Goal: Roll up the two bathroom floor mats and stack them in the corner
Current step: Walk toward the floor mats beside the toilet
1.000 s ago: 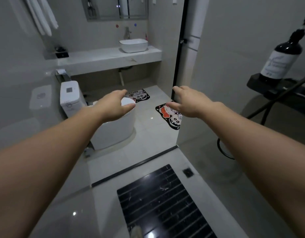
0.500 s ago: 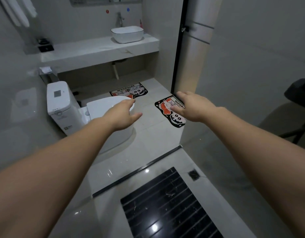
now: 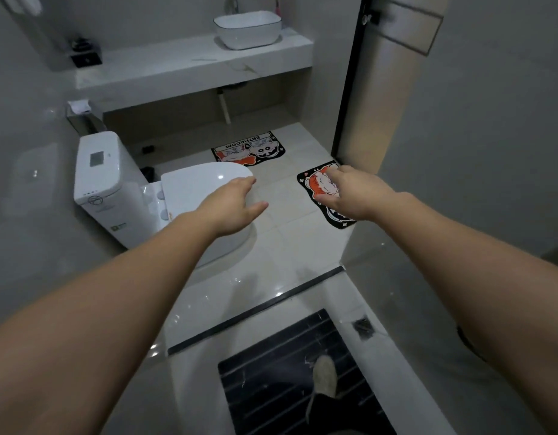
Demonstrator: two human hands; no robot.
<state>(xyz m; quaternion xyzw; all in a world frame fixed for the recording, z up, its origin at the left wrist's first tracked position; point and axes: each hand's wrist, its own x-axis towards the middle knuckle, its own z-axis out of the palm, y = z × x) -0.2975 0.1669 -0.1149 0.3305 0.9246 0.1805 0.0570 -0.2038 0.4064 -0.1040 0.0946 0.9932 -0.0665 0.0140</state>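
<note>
Head view looks down a pale tiled bathroom floor [image 3: 290, 246], both bare arms stretched forward; the left hand [image 3: 232, 208] hangs palm-down in front of the closed toilet lid [image 3: 196, 186], fingers loosely spread and holding nothing; the right hand [image 3: 353, 196] reaches out over the near mat [image 3: 315, 186], fingers relaxed and empty — whether it touches the mat or floats above it cannot be told from this angle. That mat (black-edged, with a red-and-white cartoon figure) lies flat beside the dark door frame [image 3: 350, 89], partly hidden by the hand; the far mat [image 3: 249, 149], printed with the word BATHROOM, lies flat beneath the vanity counter [image 3: 183, 67], well apart from both hands; neither mat is rolled. A white basin [image 3: 248, 29] sits on the counter; a black slatted panel [image 3: 287, 365] fills the shower floor at the bottom — one foot [image 3: 324, 375] stands on it.
</note>
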